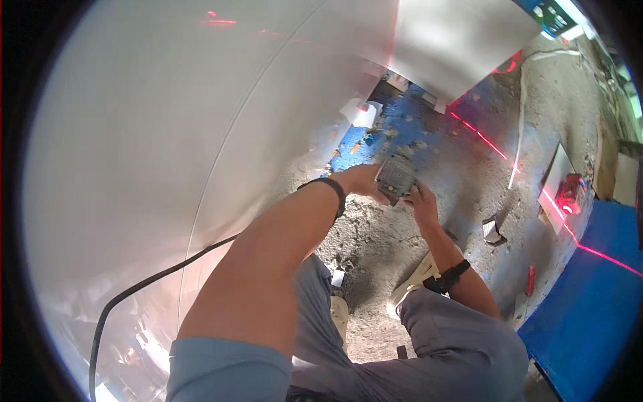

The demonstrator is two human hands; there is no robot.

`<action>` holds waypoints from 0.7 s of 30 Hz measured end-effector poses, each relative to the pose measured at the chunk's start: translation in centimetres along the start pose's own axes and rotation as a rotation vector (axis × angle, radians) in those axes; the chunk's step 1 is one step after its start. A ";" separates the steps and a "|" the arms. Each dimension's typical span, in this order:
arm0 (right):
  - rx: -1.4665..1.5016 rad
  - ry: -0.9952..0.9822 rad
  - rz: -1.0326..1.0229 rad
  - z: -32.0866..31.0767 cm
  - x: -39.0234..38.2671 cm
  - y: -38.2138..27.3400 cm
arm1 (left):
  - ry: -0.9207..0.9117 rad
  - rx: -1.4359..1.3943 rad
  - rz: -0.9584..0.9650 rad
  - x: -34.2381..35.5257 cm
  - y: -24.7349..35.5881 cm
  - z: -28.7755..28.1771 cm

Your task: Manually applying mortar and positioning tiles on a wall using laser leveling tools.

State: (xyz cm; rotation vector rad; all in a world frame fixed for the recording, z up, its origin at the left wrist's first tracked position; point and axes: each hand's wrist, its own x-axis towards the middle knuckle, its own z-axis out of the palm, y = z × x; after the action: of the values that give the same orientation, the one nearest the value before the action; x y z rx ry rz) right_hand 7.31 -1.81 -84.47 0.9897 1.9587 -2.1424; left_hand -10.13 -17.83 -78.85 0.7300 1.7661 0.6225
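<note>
A small grey box-shaped device (395, 175) with a few yellow round spots on its face is held up over the rough floor. My left hand (364, 181) grips it from the left; its fingers are partly hidden behind the device. At its lower right edge, the bent fingers of my right hand (423, 201) close on it. What the device is exactly, I cannot make out. A black strap is on each wrist.
A large pale panel (134, 167) fills the left, with a black cable (144, 287) along it. To the right, a red laser device (571, 194) casts red lines beside a white board (555, 175). A red cylinder (531, 280) lies near a blue surface (589, 315). Scraps litter the dusty floor (469, 201).
</note>
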 end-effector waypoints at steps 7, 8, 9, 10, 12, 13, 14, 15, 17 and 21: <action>-0.069 -0.031 -0.051 -1.1 0.8 0.3 | -0.096 0.615 -0.073 1.7 -0.3 -3.4; -0.078 -0.044 -0.025 -0.8 0.9 0.3 | -0.015 0.679 -0.001 2.2 -0.5 -3.2; -0.086 -0.057 -0.001 -0.5 1.0 0.2 | 0.066 0.744 0.071 2.6 -0.7 -3.1; -0.082 -0.060 -0.003 -0.2 1.1 0.2 | 0.067 0.747 0.067 3.1 -0.9 -3.1; -0.045 -0.034 0.003 -0.7 0.8 0.5 | 0.105 0.814 0.135 4.3 -0.3 -2.6; -0.045 -0.026 0.006 -0.9 0.8 0.6 | 0.101 0.814 0.142 4.6 -0.2 -2.6; -0.016 -0.044 -0.007 -1.0 0.8 0.9 | 0.078 0.801 0.162 4.8 0.2 -2.9; 0.013 -0.062 -0.019 -1.3 0.8 1.2 | 0.054 0.787 0.182 4.9 0.5 -3.0; 0.014 -0.057 -0.020 -1.4 0.6 1.2 | 0.035 0.762 0.180 5.5 0.6 -2.9; 0.029 -0.051 -0.018 -0.9 0.3 0.5 | 0.081 0.746 0.234 6.4 -0.4 -3.0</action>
State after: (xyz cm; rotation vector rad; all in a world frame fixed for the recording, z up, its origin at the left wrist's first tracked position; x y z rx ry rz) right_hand 7.60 -0.99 -85.02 0.9163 1.9257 -2.1892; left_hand -14.60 -13.57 -82.33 1.4485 2.0093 0.1191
